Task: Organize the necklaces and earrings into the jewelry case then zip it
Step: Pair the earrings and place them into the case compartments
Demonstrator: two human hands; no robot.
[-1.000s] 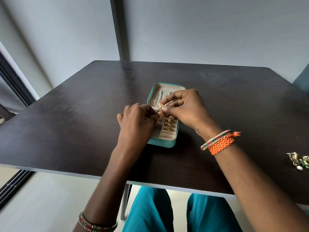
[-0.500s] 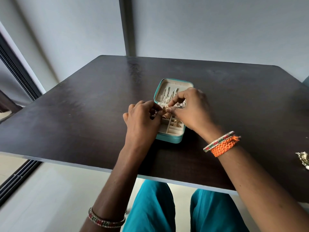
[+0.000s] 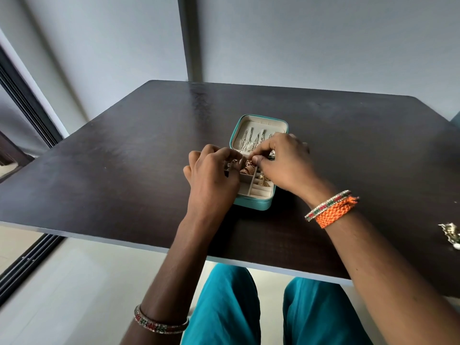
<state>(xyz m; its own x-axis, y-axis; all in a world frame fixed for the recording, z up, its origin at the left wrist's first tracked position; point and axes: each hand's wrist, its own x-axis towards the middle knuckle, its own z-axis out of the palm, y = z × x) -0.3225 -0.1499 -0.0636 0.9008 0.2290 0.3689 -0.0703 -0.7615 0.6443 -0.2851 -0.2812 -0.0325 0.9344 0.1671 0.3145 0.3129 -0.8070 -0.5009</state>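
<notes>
A small teal jewelry case (image 3: 252,204) lies open on the dark table (image 3: 124,158). Necklaces (image 3: 251,140) hang in its cream lid. Gold earrings (image 3: 262,180) sit in the tray compartments. My left hand (image 3: 211,180) is at the case's left edge, fingers curled, pinching a small metal piece (image 3: 230,164). My right hand (image 3: 286,165) is over the middle of the case, thumb and fingers pinching a small earring (image 3: 271,154) above the tray. What exactly sits between the fingertips is mostly hidden.
More jewelry (image 3: 451,235) lies at the table's right edge, partly cut off. The table's near edge (image 3: 149,247) runs just below my wrists. A wall and a vertical post (image 3: 190,38) stand behind the table.
Both hands stay over the case, fingertips close together. The right hand has shifted slightly toward the lid hinge. The camera has tilted a little.
</notes>
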